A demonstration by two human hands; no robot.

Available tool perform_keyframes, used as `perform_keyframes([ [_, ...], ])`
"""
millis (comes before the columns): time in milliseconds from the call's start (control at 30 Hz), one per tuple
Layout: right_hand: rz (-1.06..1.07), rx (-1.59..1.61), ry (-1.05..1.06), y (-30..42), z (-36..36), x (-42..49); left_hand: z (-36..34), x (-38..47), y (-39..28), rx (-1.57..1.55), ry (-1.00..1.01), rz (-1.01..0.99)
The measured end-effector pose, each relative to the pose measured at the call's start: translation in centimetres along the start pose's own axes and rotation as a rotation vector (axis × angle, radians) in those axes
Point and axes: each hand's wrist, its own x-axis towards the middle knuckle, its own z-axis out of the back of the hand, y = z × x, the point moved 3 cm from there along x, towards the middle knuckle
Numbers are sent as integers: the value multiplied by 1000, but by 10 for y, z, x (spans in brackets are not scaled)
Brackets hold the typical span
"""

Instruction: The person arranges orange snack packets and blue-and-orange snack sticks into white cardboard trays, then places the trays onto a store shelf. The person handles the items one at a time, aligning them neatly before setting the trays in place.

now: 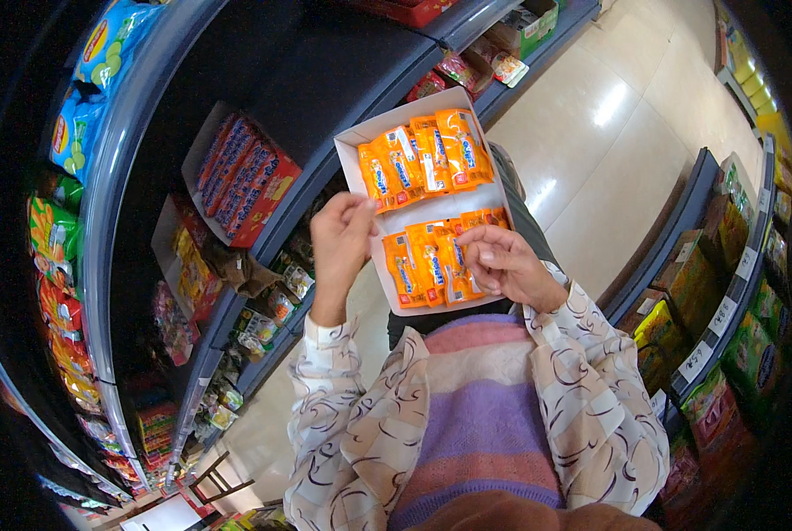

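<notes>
A shallow white cardboard box (407, 214) rests over my lap, tilted in view. Inside it, orange snack packets lie overlapping in two rows, an upper row (429, 156) and a lower row (429, 262), with a strip of bare white bottom between them. My left hand (344, 232) is at the box's left wall, thumb and forefinger together by the corner of an upper-row packet; whether it pinches anything is hidden. Over the right part of the lower row hovers or rests my right hand (512, 265), its forefinger apart from the other curled fingers and nothing visible in its grasp.
Dark shelving (342, 126) rises on the left, holding a red box of wrapped sticks (243, 179), a box of yellow packets (193, 262) and blue bags (107, 53). Stocked shelves (718, 312) with price labels stand on the right. Between them runs a tiled floor (601, 139). A wooden stool (220, 479) is behind.
</notes>
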Motion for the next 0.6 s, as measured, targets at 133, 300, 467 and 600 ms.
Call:
perform_keyframes([
  [133,11,16,34,-2,4,0,31,-29,36,10,-119,79],
  [300,17,18,33,0,1,1,24,-58,78,-60,-56,199],
  [467,39,-37,34,4,-1,2,-1,-62,86,1,62,162],
  [600,41,-77,4,3,-2,2,0,-56,84,36,33,14],
])
